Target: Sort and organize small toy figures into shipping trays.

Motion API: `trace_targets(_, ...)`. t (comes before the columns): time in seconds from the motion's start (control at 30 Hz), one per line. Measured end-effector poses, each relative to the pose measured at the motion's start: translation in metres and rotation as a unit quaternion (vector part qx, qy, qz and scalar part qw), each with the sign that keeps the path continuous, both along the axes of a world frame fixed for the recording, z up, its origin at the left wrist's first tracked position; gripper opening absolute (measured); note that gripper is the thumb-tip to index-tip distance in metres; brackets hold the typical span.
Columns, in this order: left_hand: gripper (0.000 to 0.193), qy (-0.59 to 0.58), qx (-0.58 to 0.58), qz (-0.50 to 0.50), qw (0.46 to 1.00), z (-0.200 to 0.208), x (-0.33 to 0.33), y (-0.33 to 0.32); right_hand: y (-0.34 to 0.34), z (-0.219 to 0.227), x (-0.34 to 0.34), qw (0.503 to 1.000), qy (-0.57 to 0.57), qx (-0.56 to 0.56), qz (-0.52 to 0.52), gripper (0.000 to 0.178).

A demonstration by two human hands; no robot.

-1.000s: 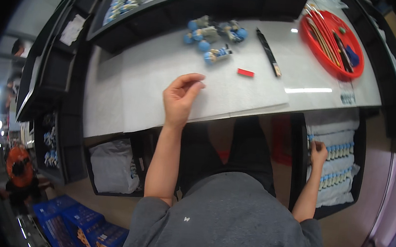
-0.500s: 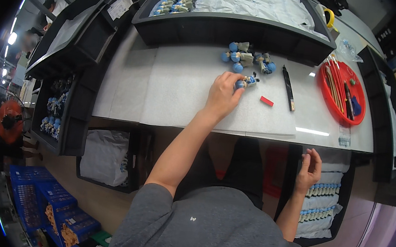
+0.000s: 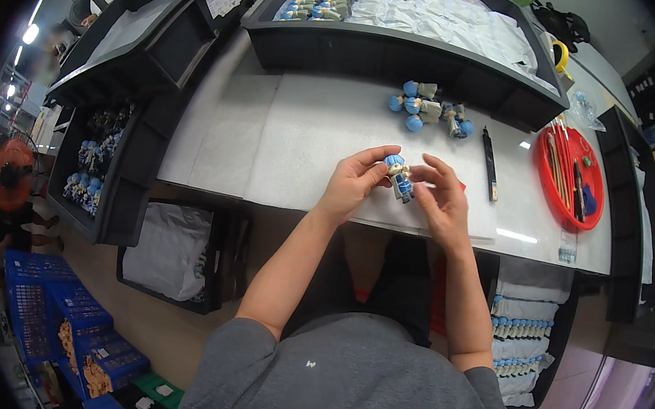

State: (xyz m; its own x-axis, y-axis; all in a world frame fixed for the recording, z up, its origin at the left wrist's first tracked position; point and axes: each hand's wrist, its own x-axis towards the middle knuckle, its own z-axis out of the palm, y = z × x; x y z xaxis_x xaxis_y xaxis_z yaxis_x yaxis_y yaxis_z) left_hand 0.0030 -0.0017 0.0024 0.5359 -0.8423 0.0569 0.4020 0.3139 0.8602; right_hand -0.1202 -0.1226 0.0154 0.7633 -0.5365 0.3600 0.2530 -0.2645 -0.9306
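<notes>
As the right hand [image 3: 444, 205] arrives, fingers spread, contact unclear, the left hand [image 3: 351, 185] pinches the blue-haired figurine [image 3: 399, 179] by its head: two-handed handling now!

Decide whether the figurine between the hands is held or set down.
Held: the left hand pinches the figurine at its blue head, between thumb and forefinger.

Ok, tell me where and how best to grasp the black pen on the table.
Probably mid-barrel, from above, pinching across its long sides: the black pen is long and slim and lies flat, apart from the loose figurines and red tray.
</notes>
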Motion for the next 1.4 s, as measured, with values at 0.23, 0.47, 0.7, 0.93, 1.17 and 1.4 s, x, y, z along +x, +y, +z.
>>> trace_targets(0.23,0.028,0.008,-0.014,0.007,1.000,-0.001,0.002,-0.002,0.001,-0.006,-0.001,0.992,0.089,-0.025,0.092,0.046)
trace_targets(0.47,0.028,0.012,0.001,0.018,1.000,0.000,0.003,0.001,0.004,-0.008,0.002,0.992,0.072,-0.010,0.101,0.047)
trace_targets(0.7,0.027,0.005,-0.008,0.023,1.000,-0.002,0.000,-0.003,0.003,-0.009,-0.003,0.993,0.068,0.006,0.091,0.048)
trace_targets(0.93,0.026,-0.001,0.002,0.024,1.000,-0.002,-0.001,-0.002,0.002,-0.014,-0.003,0.993,0.065,0.023,0.097,0.051)
trace_targets(1.17,0.028,-0.034,0.013,0.033,0.999,-0.001,0.002,-0.004,0.003,-0.013,0.002,0.997,0.025,0.037,0.064,0.059)
trace_targets(1.4,0.025,-0.056,0.005,0.066,0.996,-0.005,-0.002,-0.007,-0.003,-0.026,-0.001,0.998,0.051,-0.025,0.020,0.064)
